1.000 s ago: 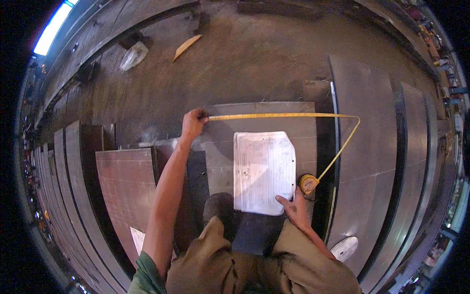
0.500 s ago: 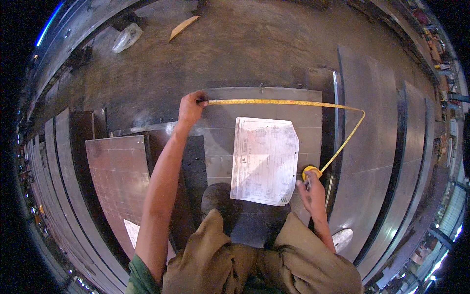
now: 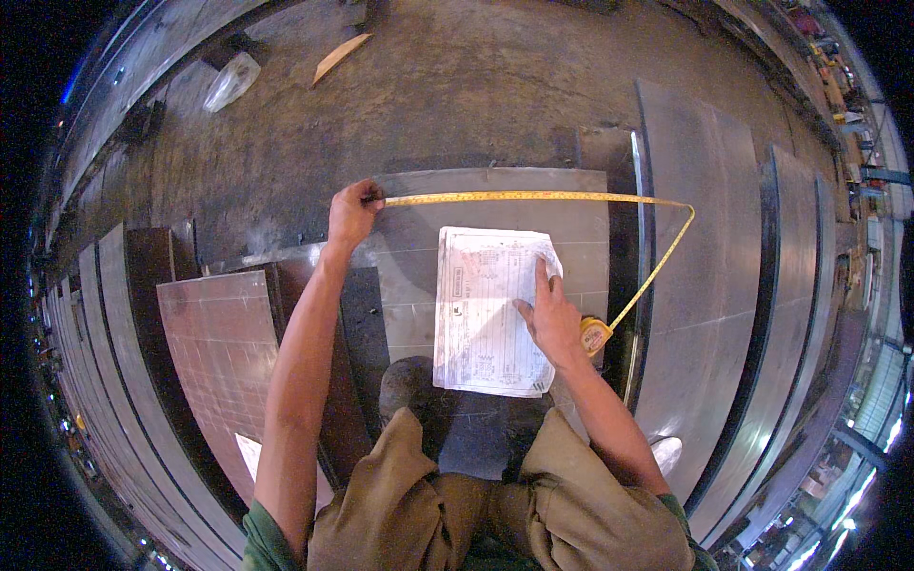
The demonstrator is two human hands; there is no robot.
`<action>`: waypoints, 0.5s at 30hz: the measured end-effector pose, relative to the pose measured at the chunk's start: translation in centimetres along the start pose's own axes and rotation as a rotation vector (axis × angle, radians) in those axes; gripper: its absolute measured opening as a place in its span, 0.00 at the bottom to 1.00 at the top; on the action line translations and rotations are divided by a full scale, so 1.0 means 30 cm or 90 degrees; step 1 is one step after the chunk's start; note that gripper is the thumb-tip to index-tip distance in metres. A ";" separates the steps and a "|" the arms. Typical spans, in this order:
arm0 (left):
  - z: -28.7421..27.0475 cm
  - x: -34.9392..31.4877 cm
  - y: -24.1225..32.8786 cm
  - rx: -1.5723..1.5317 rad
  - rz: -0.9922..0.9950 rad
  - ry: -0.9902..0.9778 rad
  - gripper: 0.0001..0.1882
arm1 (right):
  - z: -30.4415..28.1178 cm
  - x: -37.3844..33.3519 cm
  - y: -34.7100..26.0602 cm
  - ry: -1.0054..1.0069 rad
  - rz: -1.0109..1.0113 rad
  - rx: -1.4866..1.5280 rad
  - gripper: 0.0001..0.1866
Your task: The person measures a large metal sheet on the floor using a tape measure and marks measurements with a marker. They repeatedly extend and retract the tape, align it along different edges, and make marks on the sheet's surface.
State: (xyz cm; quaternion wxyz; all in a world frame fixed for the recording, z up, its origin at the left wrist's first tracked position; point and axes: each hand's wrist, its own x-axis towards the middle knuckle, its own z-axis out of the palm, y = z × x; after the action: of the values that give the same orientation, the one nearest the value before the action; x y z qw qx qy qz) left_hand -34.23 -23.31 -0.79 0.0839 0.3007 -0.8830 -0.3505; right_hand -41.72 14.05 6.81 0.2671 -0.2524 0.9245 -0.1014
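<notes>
My left hand (image 3: 352,215) is closed on the free end of a yellow tape measure blade (image 3: 514,196) at the plate's far left corner. The blade runs right across the flat grey steel plate (image 3: 409,257), bends beyond its right edge and comes back to the yellow tape case (image 3: 595,335). That case lies beside my right wrist, out of my grip. My right hand (image 3: 555,322) is open over a stack of printed drawing sheets (image 3: 481,314), the index finger stretched onto its upper right part and the thumb apart.
Long steel plates (image 3: 705,257) lie to the right with dark gaps between them. A reddish plate (image 3: 219,333) with a ruled grid is at the left. Farther off on the dirty floor are a clear plastic bag (image 3: 231,82) and an orange-brown strip (image 3: 341,59).
My right hand has let go of the tape case and moved left onto the drawing sheets. The left hand still holds the blade end. The whole view has shifted slightly.
</notes>
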 end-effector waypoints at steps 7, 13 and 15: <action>-0.005 0.001 0.030 -0.018 -0.028 -0.035 0.08 | -0.038 0.017 -0.005 -0.091 0.000 -0.043 0.44; -0.005 -0.001 0.025 0.010 -0.016 -0.007 0.08 | 0.031 -0.001 0.044 0.128 0.050 0.029 0.37; -0.007 -0.005 0.037 0.020 -0.014 0.000 0.08 | 0.035 0.003 0.075 0.155 0.052 0.023 0.35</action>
State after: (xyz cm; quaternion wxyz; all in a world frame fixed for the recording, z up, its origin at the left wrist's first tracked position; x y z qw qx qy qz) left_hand -34.56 -22.72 0.12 0.0753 0.3119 -0.8850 -0.3373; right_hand -42.14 15.87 5.16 0.1610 -0.1955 0.9576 -0.1371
